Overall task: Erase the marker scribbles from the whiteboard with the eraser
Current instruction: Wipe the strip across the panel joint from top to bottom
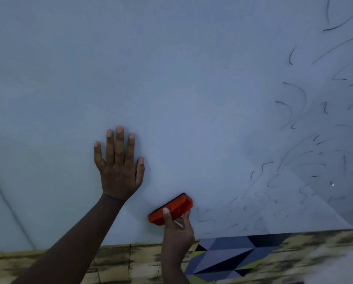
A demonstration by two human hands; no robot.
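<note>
A large whiteboard (171, 89) fills most of the view. Thin dark marker scribbles (294, 152) cover its right side, from the top right down to the lower edge. My right hand (177, 232) grips an orange eraser (171, 210) with a black felt face, held against the board near its bottom edge, just left of the lowest scribbles. My left hand (119, 167) lies flat on the board with fingers straight and spread, to the left of the eraser and a little higher. The board's left and middle show no marks.
Below the board's bottom edge is a yellowish patterned floor (120, 263). A mat with grey, black and yellow triangles (228, 257) lies under my right hand. A faint seam (10, 208) runs down the lower left.
</note>
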